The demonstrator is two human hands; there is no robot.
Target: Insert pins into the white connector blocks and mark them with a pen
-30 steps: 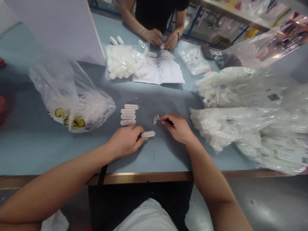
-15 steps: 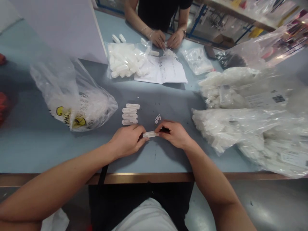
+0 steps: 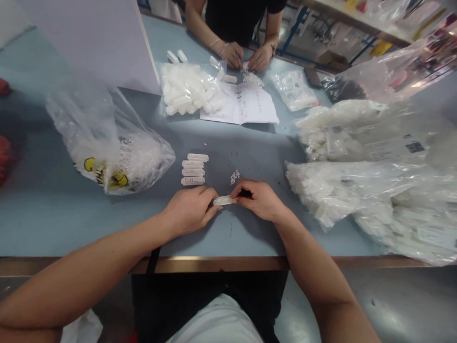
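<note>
A slim white plastic connector housing (image 3: 223, 200) with rows of small holes is held level just above the table, between my two hands. My left hand (image 3: 191, 208) pinches its left end between thumb and fingers. At its right end, the thumb and fingertips of my right hand (image 3: 257, 198) are closed on it; whether a tiny part is also between them cannot be made out. Several similar white housings (image 3: 193, 172) lie stacked in a column beyond my left hand. Beyond my right fingertips sits a small pile of tiny white pieces (image 3: 234, 177).
A clear bag of small white parts (image 3: 143, 162) stands on the left. Large bags of white parts (image 3: 332, 186) fill the right. Across the table, a co-worker's hands (image 3: 246, 58) work near a bag of white pieces (image 3: 189, 88) and a paper sheet (image 3: 250, 107).
The housing has tilted slightly and shifted a touch to the right with my left hand. My right hand stays almost in place, and the co-worker's fingers have moved a little.
</note>
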